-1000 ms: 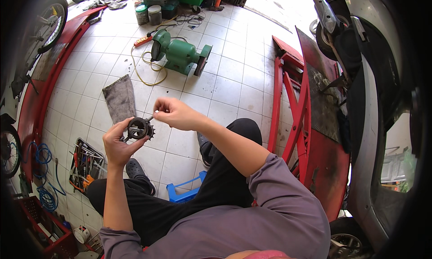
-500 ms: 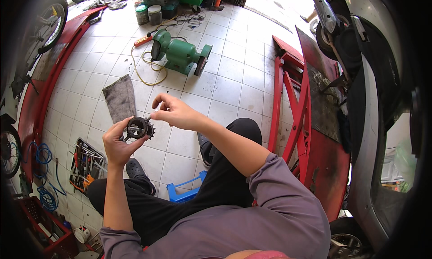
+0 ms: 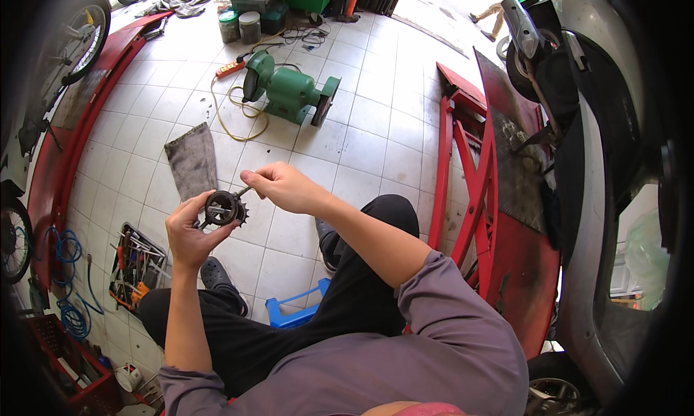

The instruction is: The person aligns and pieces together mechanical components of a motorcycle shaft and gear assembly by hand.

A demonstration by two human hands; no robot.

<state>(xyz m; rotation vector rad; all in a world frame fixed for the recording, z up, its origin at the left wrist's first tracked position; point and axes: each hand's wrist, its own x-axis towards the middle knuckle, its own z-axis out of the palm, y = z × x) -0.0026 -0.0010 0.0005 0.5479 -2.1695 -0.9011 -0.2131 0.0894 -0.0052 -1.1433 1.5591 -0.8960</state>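
Observation:
My left hand is closed around a dark metal ring with teeth along one side, like a small sprocket. The ring's open round side is turned up, and a light metal piece shows inside it. Between the thumb and fingers of my right hand is a thin dark rod. It slants down to the upper right edge of the ring and seems to touch it. What the rod's far end does there is too small to tell.
A grey cloth lies on the tiles beyond my left hand. Farther off stands a green bench grinder. The tool tray is at my left, a blue stool between my legs, and red lifts flank me.
My right hand's raised fingers have come down and closed around the thin rod at the ring. My left hand stays nearly where it was. A person has come into view at the far right.

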